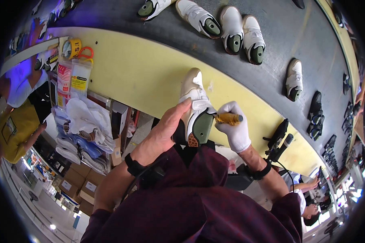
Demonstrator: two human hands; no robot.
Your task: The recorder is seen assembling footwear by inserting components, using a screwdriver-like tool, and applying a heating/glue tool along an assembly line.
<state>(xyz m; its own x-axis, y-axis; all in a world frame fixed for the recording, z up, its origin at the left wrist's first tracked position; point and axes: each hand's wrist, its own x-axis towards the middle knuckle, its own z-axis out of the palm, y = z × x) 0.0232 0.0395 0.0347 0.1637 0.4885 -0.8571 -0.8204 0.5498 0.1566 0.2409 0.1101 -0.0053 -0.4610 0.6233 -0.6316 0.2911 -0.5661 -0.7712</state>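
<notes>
A white and beige sneaker (194,91) with a strap and a green heel insole lies in front of me, toe pointing away. My bare left hand (163,127) is closed around its left side, thumb along the strap. On the other side, my right hand (237,133) wears a white glove and grips a short tool with a worn yellow-brown handle (228,118). The tool's working end meets the sneaker's right edge near the strap; its tip is too small to make out.
Beyond the yellow bench edge (136,60), a dark conveyor belt (267,81) carries several white sneakers (253,38) and black shoes (316,115). A tape roll (71,48) and white cloth (89,119) are at left. A black clamp-like device (280,141) stands right. Other people work on both sides.
</notes>
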